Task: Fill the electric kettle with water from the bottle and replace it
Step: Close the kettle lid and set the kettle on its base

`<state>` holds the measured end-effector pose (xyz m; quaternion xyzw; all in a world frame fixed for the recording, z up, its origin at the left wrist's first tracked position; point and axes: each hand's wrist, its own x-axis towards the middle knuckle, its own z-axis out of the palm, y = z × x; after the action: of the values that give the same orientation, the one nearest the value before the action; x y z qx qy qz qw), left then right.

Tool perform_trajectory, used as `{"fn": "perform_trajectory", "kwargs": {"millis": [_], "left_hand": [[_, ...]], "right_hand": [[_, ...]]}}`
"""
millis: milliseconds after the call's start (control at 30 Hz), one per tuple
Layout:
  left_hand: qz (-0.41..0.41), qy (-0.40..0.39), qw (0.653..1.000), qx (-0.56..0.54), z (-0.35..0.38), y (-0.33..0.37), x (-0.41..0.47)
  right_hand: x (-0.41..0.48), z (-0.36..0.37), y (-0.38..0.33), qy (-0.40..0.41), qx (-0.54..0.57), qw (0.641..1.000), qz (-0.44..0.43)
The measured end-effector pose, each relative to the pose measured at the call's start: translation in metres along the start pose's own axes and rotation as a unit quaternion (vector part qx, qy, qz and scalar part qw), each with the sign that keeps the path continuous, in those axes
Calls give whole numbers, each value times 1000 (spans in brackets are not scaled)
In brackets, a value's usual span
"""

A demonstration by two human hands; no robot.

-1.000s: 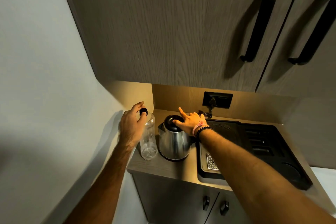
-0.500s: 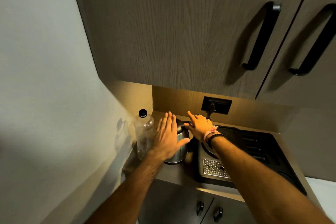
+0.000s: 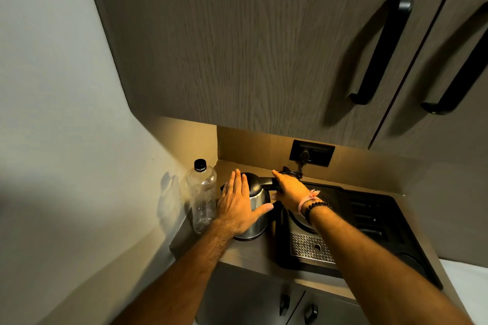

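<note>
A steel electric kettle [image 3: 257,215] with a black lid and handle stands on the counter in the back left corner. My left hand [image 3: 237,204] lies flat against the kettle's left side, fingers straight and together. My right hand [image 3: 289,188] is closed around the black handle at the kettle's top right. A clear plastic bottle [image 3: 201,196] with a black cap stands upright just left of the kettle, near the wall, untouched. It looks nearly empty.
A black tray [image 3: 369,221] with a perforated metal drip grate [image 3: 310,247] fills the counter right of the kettle. A wall socket [image 3: 311,152] with a plugged cord sits behind. Upper cabinets with black handles [image 3: 383,50] hang low overhead. The wall stands close on the left.
My left hand left the bottle cap and moved right onto the kettle's side. My right hand shifted from the lid to the handle and closed on it.
</note>
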<state>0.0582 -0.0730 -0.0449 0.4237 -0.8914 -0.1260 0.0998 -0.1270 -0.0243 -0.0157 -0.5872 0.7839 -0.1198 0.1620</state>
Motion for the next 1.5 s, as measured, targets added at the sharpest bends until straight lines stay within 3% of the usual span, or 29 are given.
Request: {"fn": "perform_trajectory", "kwargs": {"millis": [167, 300, 467, 633, 833, 1033, 1233, 1400, 1500], "left_hand": [[-74, 55, 992, -87, 10, 10, -9], [-153, 98, 966, -183, 21, 22, -23], [-239, 173, 889, -349, 24, 37, -21], [-310, 192, 822, -436, 23, 36, -10], [-299, 191, 843, -405, 13, 43, -3], [-243, 186, 842, -445, -8, 78, 12], [-194, 111, 851, -476, -6, 130, 29], [-160, 49, 837, -520, 6, 162, 44], [-148, 37, 854, -497, 14, 174, 47]], "right_hand": [[5, 5, 4, 44, 133, 990, -12], [7, 1, 8, 41, 234, 971, 9], [11, -4, 8, 28, 256, 966, 13], [7, -1, 9, 39, 272, 961, 14], [-8, -10, 10, 86, 305, 948, -2], [-31, -61, 25, 147, 245, 958, -29], [-54, -94, 72, 195, 216, 957, 7], [-67, -103, 112, 202, 226, 952, 48], [-71, -103, 131, 203, 237, 947, 71]]}}
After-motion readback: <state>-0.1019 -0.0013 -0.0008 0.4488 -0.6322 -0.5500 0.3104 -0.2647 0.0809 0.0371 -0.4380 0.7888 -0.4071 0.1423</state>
